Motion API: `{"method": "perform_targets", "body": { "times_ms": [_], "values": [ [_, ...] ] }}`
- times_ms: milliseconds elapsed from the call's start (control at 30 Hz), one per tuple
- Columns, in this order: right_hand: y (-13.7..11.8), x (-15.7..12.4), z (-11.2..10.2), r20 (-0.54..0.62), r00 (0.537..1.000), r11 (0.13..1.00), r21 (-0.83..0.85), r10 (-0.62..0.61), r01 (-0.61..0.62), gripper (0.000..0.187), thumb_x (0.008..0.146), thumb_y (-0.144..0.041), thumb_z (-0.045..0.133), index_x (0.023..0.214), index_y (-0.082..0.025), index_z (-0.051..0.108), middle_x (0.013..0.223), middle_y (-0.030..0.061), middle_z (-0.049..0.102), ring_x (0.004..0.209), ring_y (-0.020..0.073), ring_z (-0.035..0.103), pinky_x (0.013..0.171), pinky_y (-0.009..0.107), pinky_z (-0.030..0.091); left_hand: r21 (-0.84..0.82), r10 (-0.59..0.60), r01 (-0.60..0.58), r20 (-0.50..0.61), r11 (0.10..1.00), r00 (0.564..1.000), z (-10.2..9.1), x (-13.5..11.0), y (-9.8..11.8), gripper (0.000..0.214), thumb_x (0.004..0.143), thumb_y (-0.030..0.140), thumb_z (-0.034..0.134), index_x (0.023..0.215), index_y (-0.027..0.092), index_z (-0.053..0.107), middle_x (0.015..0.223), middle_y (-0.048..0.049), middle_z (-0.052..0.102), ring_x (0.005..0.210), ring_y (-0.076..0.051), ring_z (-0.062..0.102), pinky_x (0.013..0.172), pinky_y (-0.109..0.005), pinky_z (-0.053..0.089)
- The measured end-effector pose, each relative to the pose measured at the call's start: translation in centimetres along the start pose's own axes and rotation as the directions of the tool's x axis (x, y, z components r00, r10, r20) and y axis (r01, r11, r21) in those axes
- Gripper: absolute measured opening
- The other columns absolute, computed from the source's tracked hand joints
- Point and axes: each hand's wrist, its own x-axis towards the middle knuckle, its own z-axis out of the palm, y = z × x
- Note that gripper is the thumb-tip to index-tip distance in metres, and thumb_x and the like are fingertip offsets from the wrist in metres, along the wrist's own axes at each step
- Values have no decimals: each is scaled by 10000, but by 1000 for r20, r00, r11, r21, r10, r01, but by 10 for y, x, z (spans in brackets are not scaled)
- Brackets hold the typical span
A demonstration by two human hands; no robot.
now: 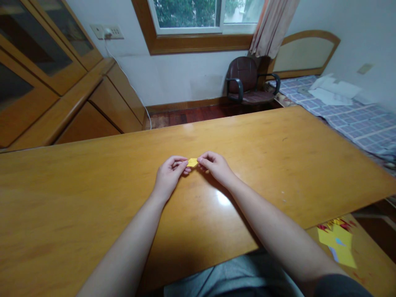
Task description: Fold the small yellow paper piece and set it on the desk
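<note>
Head view shows us pinching a small yellow folded paper (192,162) between both hands just above the wooden table (278,165), near its middle. Our left hand (169,173) grips its left end with thumb and curled fingers closed narrow; our right hand (215,166) nips the right end the same way. Only a flat, sharp-edged, bright yellow sliver shows between our fingertips. More yellow paper sheets (338,243) lie low at our right.

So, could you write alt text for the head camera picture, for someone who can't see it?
A person's left hand and right hand pinch a small yellow paper between them over a long wooden table. Behind stand cabinets, a window, a dark chair and a bed.
</note>
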Motion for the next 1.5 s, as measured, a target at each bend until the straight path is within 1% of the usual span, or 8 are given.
{"method": "perform_targets", "body": {
  "times_ms": [133, 300, 433, 600, 800, 967, 1333, 1500],
  "values": [
    [6, 1, 0, -12, 998, 996, -64, -67, 66, 214, 823, -386, 628, 783, -177, 612, 649, -23, 592, 579, 106, 525, 563, 227, 413, 39, 32, -31, -18, 999, 999, 1, -1, 0, 349, 767, 423, 736, 959, 151, 629, 765, -28, 703, 671, -153, 687, 658, -278, 564],
    [6, -1, 2, 34, 989, 987, -65, -147, 149, 287, 805, -358, 670, 1045, -205, 630, 894, 12, 656, 718, 120, 594, 639, 234, 468, 134, 63, -68, 35, 989, 997, 0, -3, -1, 323, 794, 443, 705, 941, 161, 650, 750, -23, 694, 676, -159, 685, 662, -283, 567],
    [2, -2, 2, 102, 987, 988, -78, -124, 132, 204, 798, -340, 677, 926, -181, 671, 799, 3, 653, 703, 122, 586, 669, 250, 460, 158, 83, -92, 65, 983, 994, 0, -4, 0, 315, 808, 462, 683, 926, 171, 657, 769, -29, 708, 673, -164, 683, 659, -287, 565],
    [4, 0, 1, 77, 992, 994, 54, -102, 98, 205, 771, -331, 705, 903, -182, 659, 740, -21, 635, 657, 112, 578, 651, 248, 447, 89, 95, -105, 110, 990, 989, -2, -6, 3, 308, 860, 460, 624, 965, 173, 660, 789, -41, 725, 724, -181, 696, 726, -307, 564],
    [4, 0, 1, 73, 991, 988, 115, -110, 101, 211, 771, -347, 707, 901, -190, 652, 773, -14, 646, 684, 118, 588, 676, 256, 466, 41, 83, -89, 135, 995, 987, -1, -8, 3, 340, 756, 394, 760, 996, 173, 664, 908, -60, 731, 801, -191, 703, 817, -342, 568],
    [1, -3, 2, 66, 986, 986, 71, -153, 148, 179, 799, -338, 678, 907, -197, 654, 817, -6, 655, 717, 124, 595, 695, 259, 475, 48, 93, -99, 111, 994, 989, -2, -7, -1, 335, 766, 421, 753, 979, 172, 679, 926, -66, 737, 799, -187, 705, 824, -345, 572],
    [1, -2, -1, 90, 950, 932, -187, -299, 311, 139, 821, -336, 693, 871, -207, 696, 901, 32, 677, 858, 168, 621, 799, 297, 466, 132, 126, -133, 64, 982, 990, -1, -7, 0, 317, 770, 433, 748, 950, 176, 711, 886, -57, 743, 784, -187, 701, 782, -323, 565],
    [-2, -3, -1, 78, 953, 936, -184, -292, 301, 97, 817, -295, 688, 831, -199, 683, 870, 24, 671, 845, 161, 617, 785, 291, 460, 123, 118, -127, 75, 984, 990, -2, -7, 0, 309, 788, 427, 734, 960, 172, 708, 907, -66, 748, 803, -190, 707, 799, -330, 568]
  ]
}}
